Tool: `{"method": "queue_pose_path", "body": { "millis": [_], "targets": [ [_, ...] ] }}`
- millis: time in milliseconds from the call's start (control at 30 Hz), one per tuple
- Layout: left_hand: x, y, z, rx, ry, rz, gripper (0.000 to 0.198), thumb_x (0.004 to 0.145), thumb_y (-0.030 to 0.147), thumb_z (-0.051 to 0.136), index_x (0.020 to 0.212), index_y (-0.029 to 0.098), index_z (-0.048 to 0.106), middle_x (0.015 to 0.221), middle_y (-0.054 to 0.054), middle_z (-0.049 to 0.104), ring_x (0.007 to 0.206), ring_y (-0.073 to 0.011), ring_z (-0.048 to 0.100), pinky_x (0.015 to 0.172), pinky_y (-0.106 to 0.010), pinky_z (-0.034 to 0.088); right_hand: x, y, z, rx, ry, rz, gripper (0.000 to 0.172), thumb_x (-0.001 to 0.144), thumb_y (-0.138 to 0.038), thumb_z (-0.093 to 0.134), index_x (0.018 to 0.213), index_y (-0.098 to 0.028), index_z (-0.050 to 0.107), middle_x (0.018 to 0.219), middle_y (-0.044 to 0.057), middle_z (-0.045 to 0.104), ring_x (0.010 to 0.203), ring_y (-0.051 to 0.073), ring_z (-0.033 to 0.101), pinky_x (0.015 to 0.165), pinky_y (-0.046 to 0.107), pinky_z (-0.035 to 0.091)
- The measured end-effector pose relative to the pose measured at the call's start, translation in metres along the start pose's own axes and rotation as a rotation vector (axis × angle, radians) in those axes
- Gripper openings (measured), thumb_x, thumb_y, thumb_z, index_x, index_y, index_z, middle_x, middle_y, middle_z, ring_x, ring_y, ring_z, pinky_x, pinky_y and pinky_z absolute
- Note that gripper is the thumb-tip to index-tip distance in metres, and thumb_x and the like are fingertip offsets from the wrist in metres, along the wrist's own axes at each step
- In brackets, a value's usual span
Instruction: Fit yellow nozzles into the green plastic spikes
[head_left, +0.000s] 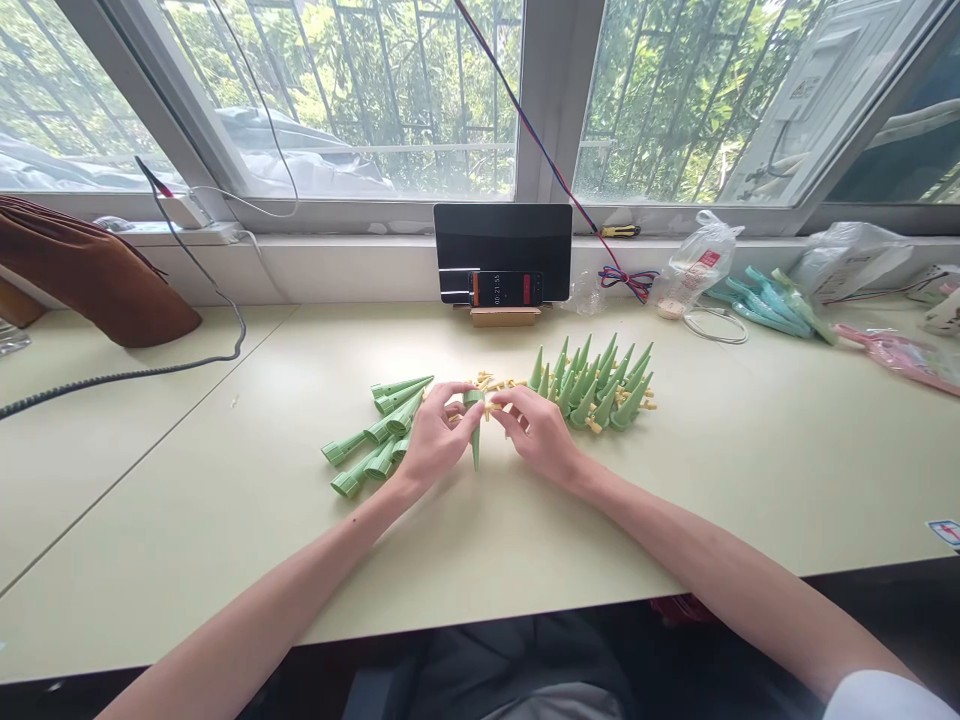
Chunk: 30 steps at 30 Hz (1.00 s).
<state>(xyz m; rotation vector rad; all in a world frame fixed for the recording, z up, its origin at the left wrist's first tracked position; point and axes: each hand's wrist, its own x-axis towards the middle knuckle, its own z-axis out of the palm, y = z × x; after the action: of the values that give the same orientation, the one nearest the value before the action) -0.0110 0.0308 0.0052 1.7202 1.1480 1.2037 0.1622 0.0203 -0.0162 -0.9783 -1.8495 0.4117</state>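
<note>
My left hand [441, 430] is closed on a green plastic watering spike [475, 450], its pointed end turned down and its wide collar up. With thumb and fingertips, my right hand [538, 425] pinches a small yellow valve [492, 408] against the spike's side; whether it sits in the hole cannot be seen. Several bare green spikes [367, 440] lie in a heap left of my left hand. Beyond my right hand, several spikes with yellow valves [592, 385] stand point up in a cluster. Loose yellow valves [487, 381] lie just behind my hands.
A phone [506, 289] showing a timer leans on a dark tablet [502, 235] at the back. Plastic bags [697, 265], coiled red and blue wires [630, 282] and a brown bag [97, 275] line the table's far side. A black cable [150, 371] crosses the left part.
</note>
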Motion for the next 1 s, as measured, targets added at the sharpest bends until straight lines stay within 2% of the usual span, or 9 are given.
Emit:
{"method": "queue_pose_path", "body": {
  "millis": [100,233,433,800,900,1000],
  "targets": [
    [0.0006,0.0014,-0.0001,-0.085,-0.048,-0.02,0.029,0.085,0.037,0.067,0.107,0.019,0.059,0.081,-0.001,0.065,0.066,-0.0151,0.067,0.064,-0.031,0.059,0.0001,-0.0002,-0.0001,0.005,-0.002,0.002,0.012,0.099,-0.027,0.052,0.101,-0.021,0.062,0.095,0.006,0.066,0.073,0.016,0.062,0.062,0.028,0.05],
    [0.0011,0.0034,0.0007,-0.159,-0.052,0.011,0.029,0.083,0.037,0.07,0.104,0.02,0.059,0.092,-0.002,0.067,0.067,-0.0146,0.069,0.067,-0.034,0.062,0.0006,-0.0005,-0.0002,0.01,0.001,0.014,0.013,0.099,-0.03,0.052,0.098,-0.021,0.062,0.092,0.006,0.066,0.072,0.016,0.061,0.061,0.028,0.049],
    [0.0008,0.0043,0.0013,-0.164,-0.04,0.031,0.028,0.082,0.037,0.071,0.102,0.02,0.06,0.098,-0.003,0.066,0.071,-0.0162,0.072,0.072,-0.036,0.064,0.0007,-0.0001,-0.0005,0.0,0.008,0.031,0.018,0.1,-0.034,0.05,0.096,-0.02,0.061,0.085,0.005,0.064,0.069,0.016,0.059,0.06,0.028,0.047],
    [-0.0011,0.0024,0.0022,-0.135,-0.037,0.039,0.026,0.082,0.036,0.072,0.102,0.021,0.063,0.095,-0.001,0.065,0.071,-0.0143,0.071,0.079,-0.037,0.063,0.0029,-0.0026,-0.0026,-0.016,-0.023,0.05,0.03,0.101,-0.035,0.045,0.079,-0.02,0.059,0.069,0.0,0.057,0.062,0.014,0.051,0.058,0.026,0.039],
    [-0.0009,0.0029,0.0024,-0.138,-0.027,0.015,0.028,0.081,0.036,0.073,0.101,0.02,0.063,0.092,-0.001,0.064,0.073,-0.0157,0.072,0.078,-0.036,0.063,0.0028,-0.0041,-0.0026,-0.004,-0.026,0.052,0.027,0.1,-0.034,0.046,0.082,-0.019,0.06,0.071,0.001,0.059,0.063,0.014,0.052,0.057,0.026,0.04],
    [-0.0015,0.0034,0.0019,-0.145,-0.03,-0.01,0.03,0.082,0.038,0.071,0.103,0.019,0.061,0.09,-0.001,0.065,0.074,-0.0175,0.073,0.074,-0.035,0.063,0.0021,-0.005,-0.0016,0.035,-0.018,0.065,0.018,0.098,-0.032,0.051,0.092,-0.018,0.062,0.081,0.004,0.064,0.067,0.014,0.057,0.059,0.025,0.044]
  ]
}}
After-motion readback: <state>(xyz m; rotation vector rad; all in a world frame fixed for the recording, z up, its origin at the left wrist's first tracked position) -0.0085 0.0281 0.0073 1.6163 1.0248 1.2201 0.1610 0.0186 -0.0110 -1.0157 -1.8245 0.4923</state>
